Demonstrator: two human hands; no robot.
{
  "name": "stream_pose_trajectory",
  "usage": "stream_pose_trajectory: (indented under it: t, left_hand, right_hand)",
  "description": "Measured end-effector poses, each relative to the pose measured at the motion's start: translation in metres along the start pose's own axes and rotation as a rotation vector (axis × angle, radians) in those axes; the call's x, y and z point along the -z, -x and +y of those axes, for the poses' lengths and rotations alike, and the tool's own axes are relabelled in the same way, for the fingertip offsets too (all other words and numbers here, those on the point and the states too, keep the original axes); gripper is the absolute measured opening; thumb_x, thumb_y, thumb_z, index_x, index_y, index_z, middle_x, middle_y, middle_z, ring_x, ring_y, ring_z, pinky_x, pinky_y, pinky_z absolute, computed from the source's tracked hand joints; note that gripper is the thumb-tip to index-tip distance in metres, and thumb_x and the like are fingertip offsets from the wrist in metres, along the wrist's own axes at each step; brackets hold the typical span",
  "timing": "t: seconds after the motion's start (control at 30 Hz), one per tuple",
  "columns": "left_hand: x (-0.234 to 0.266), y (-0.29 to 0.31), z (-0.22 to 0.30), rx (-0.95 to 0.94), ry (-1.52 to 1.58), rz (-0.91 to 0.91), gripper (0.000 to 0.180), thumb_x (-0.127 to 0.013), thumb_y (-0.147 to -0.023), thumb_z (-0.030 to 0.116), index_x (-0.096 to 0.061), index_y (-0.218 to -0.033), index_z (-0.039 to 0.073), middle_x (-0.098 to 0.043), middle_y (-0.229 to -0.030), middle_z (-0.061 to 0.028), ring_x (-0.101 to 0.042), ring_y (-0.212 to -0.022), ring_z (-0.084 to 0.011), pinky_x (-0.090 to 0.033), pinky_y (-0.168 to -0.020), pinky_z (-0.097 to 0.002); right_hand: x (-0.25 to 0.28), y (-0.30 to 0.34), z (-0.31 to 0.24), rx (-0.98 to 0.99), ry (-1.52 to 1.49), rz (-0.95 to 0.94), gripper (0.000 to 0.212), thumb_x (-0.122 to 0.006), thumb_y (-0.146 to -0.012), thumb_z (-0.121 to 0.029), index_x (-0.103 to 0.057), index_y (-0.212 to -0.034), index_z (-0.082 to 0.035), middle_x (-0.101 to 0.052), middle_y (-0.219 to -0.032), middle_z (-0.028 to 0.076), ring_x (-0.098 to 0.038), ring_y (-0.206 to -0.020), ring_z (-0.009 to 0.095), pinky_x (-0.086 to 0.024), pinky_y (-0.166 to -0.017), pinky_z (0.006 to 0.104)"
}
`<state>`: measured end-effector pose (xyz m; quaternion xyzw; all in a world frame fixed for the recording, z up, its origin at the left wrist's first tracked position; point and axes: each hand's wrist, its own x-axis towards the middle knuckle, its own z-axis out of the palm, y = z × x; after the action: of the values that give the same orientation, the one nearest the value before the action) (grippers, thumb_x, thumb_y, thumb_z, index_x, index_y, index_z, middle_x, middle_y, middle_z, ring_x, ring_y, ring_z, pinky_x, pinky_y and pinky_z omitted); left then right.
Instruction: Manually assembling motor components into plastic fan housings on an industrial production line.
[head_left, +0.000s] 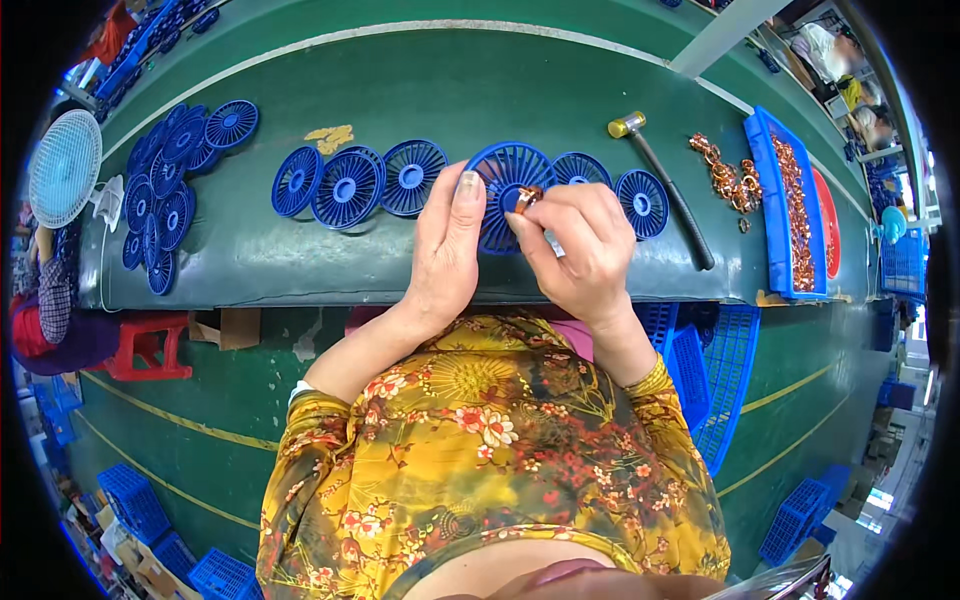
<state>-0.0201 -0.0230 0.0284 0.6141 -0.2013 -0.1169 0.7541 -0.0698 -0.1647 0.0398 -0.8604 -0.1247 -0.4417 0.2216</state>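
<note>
My left hand (450,235) grips the left rim of a blue slotted plastic wheel (512,160), which is tilted up toward me. Between the thumb and fingers of my right hand (585,240) is a copper-coloured ring (527,199), held at the hub of that wheel. Whether the ring sits on the hub or just against it I cannot tell. More blue wheels lie in a row on the green table to both sides, among them one wheel (411,176) on the left and another wheel (642,203) on the right.
A hammer (660,170) with a yellow head lies to the right. Beyond it are loose copper rings (735,180), a blue tray (775,220) of copper parts and a red container (828,220). Piled blue wheels (160,190) and a fan (66,168) stand left. Blue crates (725,380) sit below the edge.
</note>
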Motion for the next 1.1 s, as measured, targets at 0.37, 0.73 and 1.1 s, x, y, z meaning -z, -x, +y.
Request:
stream_pose_trajectory:
  t: [0.37, 0.73, 1.1]
  left_hand:
    - [0.009, -0.014, -0.014, 0.119, 0.213, -0.041, 0.04, -0.042, -0.103, 0.03, -0.048, -0.125, -0.002, -0.057, -0.109, -0.0059, -0.053, -0.099, -0.0105, -0.042, -0.089, -0.025]
    - [0.008, -0.006, -0.013, -0.141, -0.297, -0.074, 0.038, -0.043, -0.102, 0.028, -0.046, -0.127, -0.001, -0.06, -0.11, -0.0132, -0.057, -0.1, -0.0175, -0.045, -0.087, -0.0298]
    - [0.02, -0.006, -0.011, 0.202, 0.202, -0.232, 0.041, -0.047, -0.101, 0.028, -0.043, -0.132, 0.001, -0.054, -0.12, -0.0069, -0.05, -0.11, -0.0123, -0.041, -0.096, -0.0276]
  right_hand:
    - [-0.002, 0.001, -0.001, -0.056, -0.018, -0.001, 0.014, -0.073, -0.074, -0.01, -0.061, -0.08, -0.008, -0.059, -0.08, 0.004, -0.056, -0.071, 0.024, -0.043, -0.064, 0.0368]
    - [-0.009, 0.004, -0.004, -0.144, 0.024, -0.256, 0.011, -0.068, -0.077, -0.009, -0.058, -0.079, -0.006, -0.054, -0.08, 0.008, -0.054, -0.075, 0.028, -0.042, -0.067, 0.0391]
    - [-0.005, 0.013, -0.012, -0.198, 0.196, -0.12, 0.032, -0.075, -0.074, -0.027, -0.07, -0.101, -0.012, -0.065, -0.112, 0.0, -0.054, -0.113, 0.024, -0.034, -0.096, 0.0456]
